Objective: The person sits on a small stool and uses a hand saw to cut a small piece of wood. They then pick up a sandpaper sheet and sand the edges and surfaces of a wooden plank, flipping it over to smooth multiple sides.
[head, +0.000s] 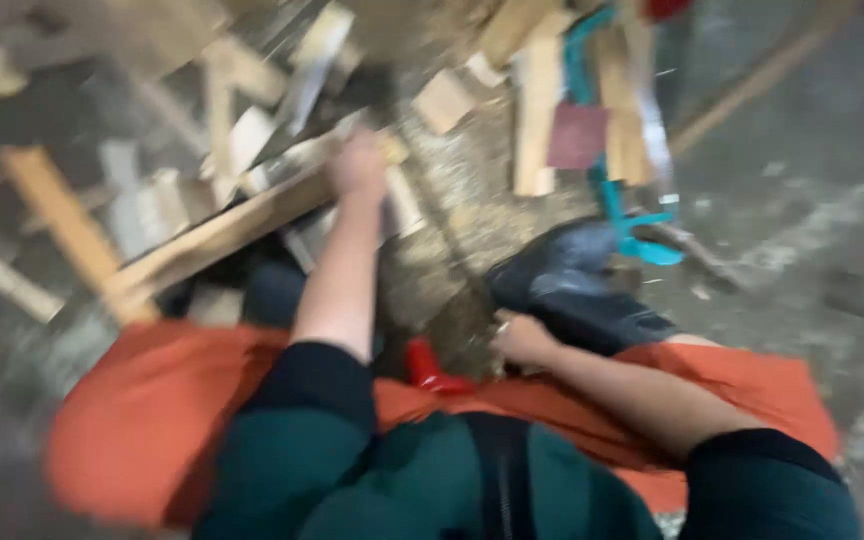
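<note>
Scrap wood (252,140) lies heaped all around the left hand (357,165): pale offcuts, short blocks and slats crossing one another on a dusty concrete floor (812,200). Beyond and to the right of that hand stand more upright slats (537,110) with a teal plastic piece (612,190) and a dark red square (577,135) among them. The left hand reaches out at arm's length and rests on a long pale plank (222,230), which slants down to the left from the hand; blur hides whether the fingers are closed round it. Nearer the body, the right hand (522,340) sits curled beside a dark shoe (572,285), with a small red object (427,365) just left of it; whether it grips anything cannot be told. Orange cloth (142,420) spreads beneath both arms.
</note>
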